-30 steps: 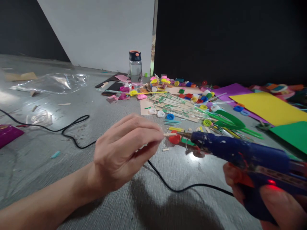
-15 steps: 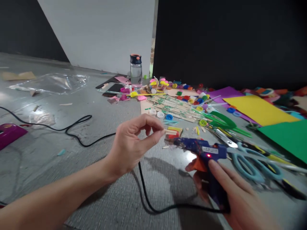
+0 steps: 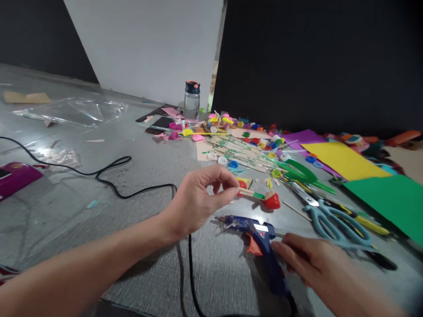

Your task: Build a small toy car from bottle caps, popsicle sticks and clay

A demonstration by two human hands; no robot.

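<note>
My left hand [image 3: 208, 198] is closed in a pinch on the end of a thin wooden stick [image 3: 247, 192] with a green mark. At the stick's far end is a red bottle cap [image 3: 272, 201]; whether it is fixed there I cannot tell. A second red cap shows behind the fingers. Below the stick, a blue hot glue gun [image 3: 264, 233] with an orange trigger and a lit red light lies on the table, nozzle to the left. My right hand [image 3: 307, 255] is just right of its handle, thumb and fingers apart, holding nothing I can see.
Light-blue scissors [image 3: 340, 224] and a yellow-black cutter [image 3: 370, 224] lie at the right, by coloured sheets [image 3: 390, 202]. Printed wooden sticks [image 3: 238, 152] and bottle caps spread behind. A black cord [image 3: 194, 281] crosses the front; a water bottle [image 3: 192, 101] stands at the back.
My right hand has let go of the glue gun, which now lies lower and to the left. My left hand has moved right with the stick, and the red cap at its end now shows.
</note>
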